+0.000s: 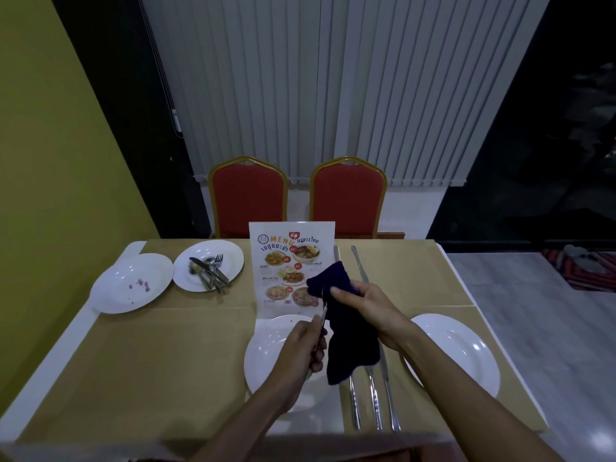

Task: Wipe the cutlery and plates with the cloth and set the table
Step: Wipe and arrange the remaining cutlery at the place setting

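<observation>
My left hand (pixel 305 350) grips the handle of a piece of cutlery (pixel 323 316) whose upper end goes into the dark blue cloth (pixel 350 331). The cloth is pinched around it by my right hand (pixel 361 300) and hangs down over a white plate (pixel 266 348) near the table's front. A second white plate (pixel 466 351) lies at the right. Three pieces of cutlery (pixel 373 405) lie side by side between the two plates. At the far left, a plate with purple stains (pixel 133 283) sits beside a plate (pixel 230 258) holding several pieces of cutlery (pixel 210 271).
A menu card (pixel 286 258) stands upright in the middle of the tan table (pixel 166 355). Two long utensils (pixel 358 261) lie to the right of the card. Two red chairs (pixel 248 195) stand at the far side. A yellow wall is at the left.
</observation>
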### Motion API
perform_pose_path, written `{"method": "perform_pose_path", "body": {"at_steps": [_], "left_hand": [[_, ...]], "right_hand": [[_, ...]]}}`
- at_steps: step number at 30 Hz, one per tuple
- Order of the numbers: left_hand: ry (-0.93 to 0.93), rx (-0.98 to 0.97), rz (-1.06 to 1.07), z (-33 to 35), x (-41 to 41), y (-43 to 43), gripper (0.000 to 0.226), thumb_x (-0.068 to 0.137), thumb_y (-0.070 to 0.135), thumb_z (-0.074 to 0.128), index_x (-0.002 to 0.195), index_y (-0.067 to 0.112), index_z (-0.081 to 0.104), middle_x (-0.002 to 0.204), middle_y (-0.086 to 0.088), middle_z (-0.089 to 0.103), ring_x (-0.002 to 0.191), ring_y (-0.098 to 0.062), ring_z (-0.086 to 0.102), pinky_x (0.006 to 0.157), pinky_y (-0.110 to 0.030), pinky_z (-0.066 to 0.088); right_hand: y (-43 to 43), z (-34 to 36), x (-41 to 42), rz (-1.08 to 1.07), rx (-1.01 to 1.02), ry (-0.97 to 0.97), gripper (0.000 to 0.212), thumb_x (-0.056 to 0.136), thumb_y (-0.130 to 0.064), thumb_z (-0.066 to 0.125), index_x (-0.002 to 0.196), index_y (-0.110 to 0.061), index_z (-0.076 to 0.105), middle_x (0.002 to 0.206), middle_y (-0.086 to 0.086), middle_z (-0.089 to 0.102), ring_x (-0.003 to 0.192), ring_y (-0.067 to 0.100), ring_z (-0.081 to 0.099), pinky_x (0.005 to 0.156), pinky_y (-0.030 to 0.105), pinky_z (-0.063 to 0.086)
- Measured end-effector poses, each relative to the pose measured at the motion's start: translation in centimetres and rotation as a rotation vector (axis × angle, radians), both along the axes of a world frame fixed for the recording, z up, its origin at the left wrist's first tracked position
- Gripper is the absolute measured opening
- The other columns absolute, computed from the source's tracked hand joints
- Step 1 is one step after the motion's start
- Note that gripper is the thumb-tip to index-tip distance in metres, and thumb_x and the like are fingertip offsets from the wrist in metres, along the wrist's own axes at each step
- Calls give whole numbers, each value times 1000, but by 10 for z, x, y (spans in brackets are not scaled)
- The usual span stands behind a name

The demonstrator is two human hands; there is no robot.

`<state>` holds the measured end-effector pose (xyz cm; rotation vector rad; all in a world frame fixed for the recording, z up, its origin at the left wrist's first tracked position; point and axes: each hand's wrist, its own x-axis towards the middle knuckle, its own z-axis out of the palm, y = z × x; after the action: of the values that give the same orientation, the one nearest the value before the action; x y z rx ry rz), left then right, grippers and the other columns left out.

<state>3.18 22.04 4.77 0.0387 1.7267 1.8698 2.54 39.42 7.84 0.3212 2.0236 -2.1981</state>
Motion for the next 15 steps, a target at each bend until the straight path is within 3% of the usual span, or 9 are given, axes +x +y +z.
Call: {"method": "perform_pose_path", "body": {"at_steps": [3,6,11,15], "left_hand": [[183,-104,32,-1,3,-3,23,102,21,49,87,9,61,66,1,55,49,-5,43,44,-14,34],[142,-103,95,2,-2,-4,21,99,21,55,82,11,63,68,-2,62,51,-8,50,45,-16,37],[147,-104,51,1,13,2,21,96,31,60,83,18,71,76,0,74,69,-10,68,66,-28,49],[91,-67,215,4,1,5,23,94,33,62,81,16,72,82,-7,74,77,-24,68,71,-41,53]], "right_hand": [[-3,-3,3,-70,62,10,24,86,-34,74,103,-17,74,90,15,73,77,26,70,70,35,56],[-10,-6,8,-70,39,-14,27,79,-35,79,94,-13,75,83,13,74,70,24,71,59,27,54],[-4,4,0,-225,-39,20,20,81,-31,77,86,-12,77,76,14,73,59,22,67,49,26,51],[-18,-6,6,-45,28,-13,30,78,-37,78,92,-11,77,81,11,74,69,20,69,59,26,54]]}}
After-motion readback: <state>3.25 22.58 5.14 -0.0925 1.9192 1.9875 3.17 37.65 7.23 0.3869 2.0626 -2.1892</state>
